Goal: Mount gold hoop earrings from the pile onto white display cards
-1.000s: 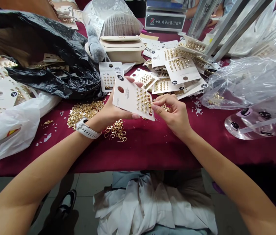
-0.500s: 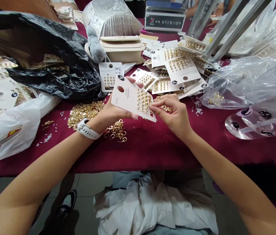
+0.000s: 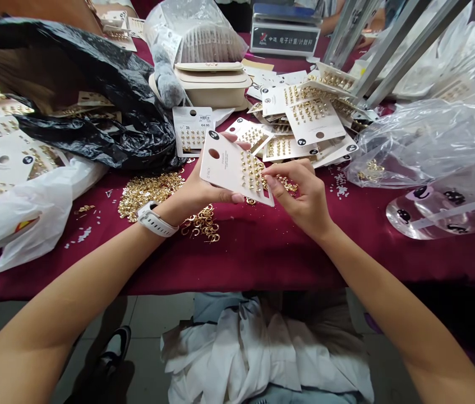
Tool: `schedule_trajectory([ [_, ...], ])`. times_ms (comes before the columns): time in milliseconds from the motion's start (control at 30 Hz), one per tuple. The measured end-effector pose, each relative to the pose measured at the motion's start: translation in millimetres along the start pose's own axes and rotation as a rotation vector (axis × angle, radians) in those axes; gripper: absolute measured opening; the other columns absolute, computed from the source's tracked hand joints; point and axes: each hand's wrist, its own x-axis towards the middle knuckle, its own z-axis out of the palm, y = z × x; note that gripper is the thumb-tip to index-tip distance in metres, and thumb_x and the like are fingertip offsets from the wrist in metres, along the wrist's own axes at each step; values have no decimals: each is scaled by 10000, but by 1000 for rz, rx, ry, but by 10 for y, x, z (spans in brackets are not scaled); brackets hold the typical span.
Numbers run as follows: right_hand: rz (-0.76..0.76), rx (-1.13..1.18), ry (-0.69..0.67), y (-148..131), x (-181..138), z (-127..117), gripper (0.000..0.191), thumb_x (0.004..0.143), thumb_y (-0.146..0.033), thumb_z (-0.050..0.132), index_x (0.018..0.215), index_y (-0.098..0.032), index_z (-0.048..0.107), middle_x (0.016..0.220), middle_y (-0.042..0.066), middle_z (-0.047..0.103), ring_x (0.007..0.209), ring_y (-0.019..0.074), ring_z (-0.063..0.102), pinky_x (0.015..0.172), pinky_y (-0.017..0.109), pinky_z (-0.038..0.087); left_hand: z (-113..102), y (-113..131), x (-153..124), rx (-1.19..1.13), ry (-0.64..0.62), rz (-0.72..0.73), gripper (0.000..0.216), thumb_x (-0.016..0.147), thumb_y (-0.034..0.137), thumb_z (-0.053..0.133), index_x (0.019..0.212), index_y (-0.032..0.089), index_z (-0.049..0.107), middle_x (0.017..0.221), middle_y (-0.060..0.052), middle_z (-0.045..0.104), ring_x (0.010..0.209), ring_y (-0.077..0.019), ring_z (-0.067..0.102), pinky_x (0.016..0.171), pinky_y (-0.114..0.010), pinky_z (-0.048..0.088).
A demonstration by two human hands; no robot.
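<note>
My left hand (image 3: 210, 188), with a white watch on the wrist, grips a white earring card (image 3: 229, 163) by its edges, thumb along the near side. Rows of small gold earrings cover the card's right part, and it is tilted above the table. At the card's right edge, the thumb and forefinger of my right hand (image 3: 300, 193) are pinched on a gold earring (image 3: 264, 178), mostly hidden by the fingertips. Below and left of the card lie a heap of small gold pieces (image 3: 147, 193) and a smaller pile of gold hoop earrings (image 3: 203, 224).
Filled earring cards (image 3: 313, 115) are heaped behind my right hand. One priced card (image 3: 193, 132) leans by a cream bag (image 3: 212, 87). A black plastic bag (image 3: 136, 95) and white bag (image 3: 52, 207) lie left, clear plastic bags (image 3: 414, 140) right. A scale (image 3: 285, 31) stands behind.
The card and my left hand have shifted slightly right. My right fingertips have closed in on the card's edge, and the gold ring seen by them earlier is no longer distinct.
</note>
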Motion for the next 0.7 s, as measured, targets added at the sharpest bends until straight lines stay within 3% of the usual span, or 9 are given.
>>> schedule_trajectory([
  [167, 54, 168, 39, 45, -33, 20, 113, 871, -194, 539, 966, -256, 541, 886, -2, 596, 830, 140, 580, 760, 323, 503, -10, 37, 1, -13, -9, -31, 981, 437, 505, 875, 1255, 256, 394, 1246, -114, 549, 1263, -354, 455, 1021, -500, 446],
  [333, 85, 226, 67, 79, -31, 29, 65, 872, -249, 521, 904, -259, 465, 840, -12, 507, 778, 122, 542, 740, 322, 490, -24, 40, -7, -34, 0, -51, 946, 456, 431, 881, 1243, 235, 395, 1354, -139, 464, 1280, -356, 440, 1053, -483, 424],
  [533, 136, 363, -14, 63, 9, 64, 74, 859, -203, 542, 888, -239, 484, 844, -11, 517, 773, 115, 526, 716, 303, 464, 84, 86, -51, -91, -61, -91, 930, 504, 364, 858, 1285, 255, 364, 1338, -119, 487, 1266, -336, 457, 1016, -468, 457],
  [700, 197, 289, 57, 89, 42, -23, 64, 865, -195, 480, 900, -249, 484, 846, 1, 515, 731, 122, 508, 677, 302, 459, 93, 117, -57, -58, -71, -77, 971, 498, 367, 864, 1318, 256, 356, 1245, -105, 566, 1287, -331, 444, 1076, -483, 395],
])
